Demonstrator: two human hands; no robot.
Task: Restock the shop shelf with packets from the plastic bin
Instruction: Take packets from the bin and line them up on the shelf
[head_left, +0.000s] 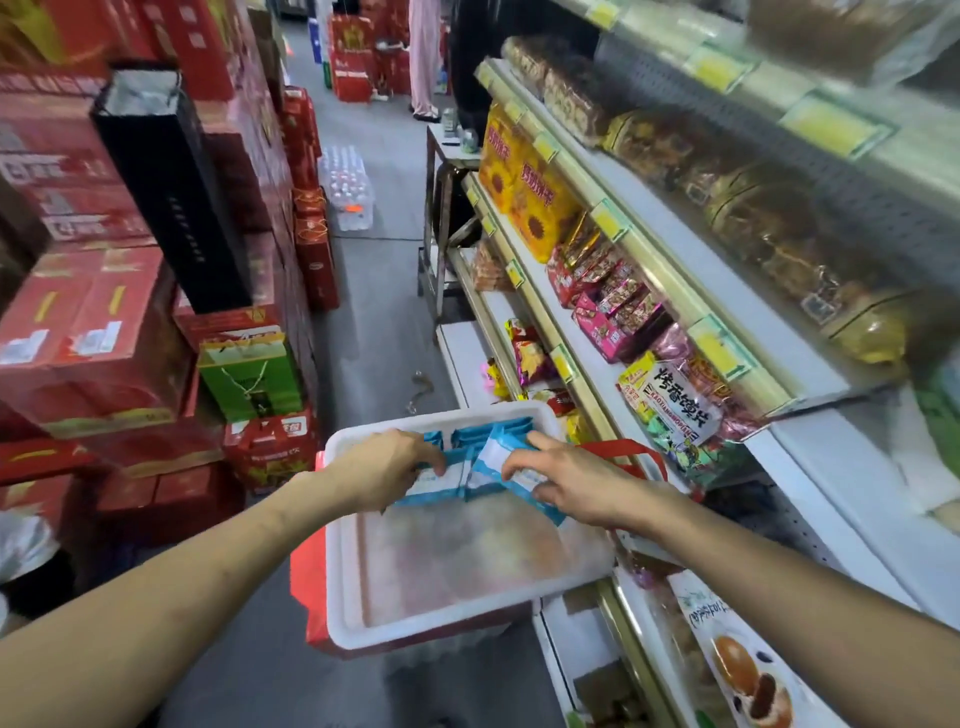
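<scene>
White plastic bin (344, 571) sits low centre, toward 6 o'clock, on what looks like a red bag (306, 587). The near half of the bin is bare, and blue-and-white packets (470, 467) are bunched at its 12 o'clock end. We've got both hands in there. Left hand (384, 467) has its fingers curled down onto the packets on the 10 o'clock side. Right hand (571, 483) pinches one packet between thumb and fingers on the 2 o'clock side, tilted up over the rest.

Shelf (670, 296) runs along 3 o'clock in cream tiers with yellow price tags (719, 348), stocked with snack bags (675, 410). Grey floor (374, 322) forms a narrow aisle heading to 12 o'clock. Red boxes (104, 322) are stacked high at 9 o'clock, with a black bag (171, 192) and a green bag (249, 374) among them. Wrapped water bottles (348, 187) stand on the floor near 11 o'clock, farther up.
</scene>
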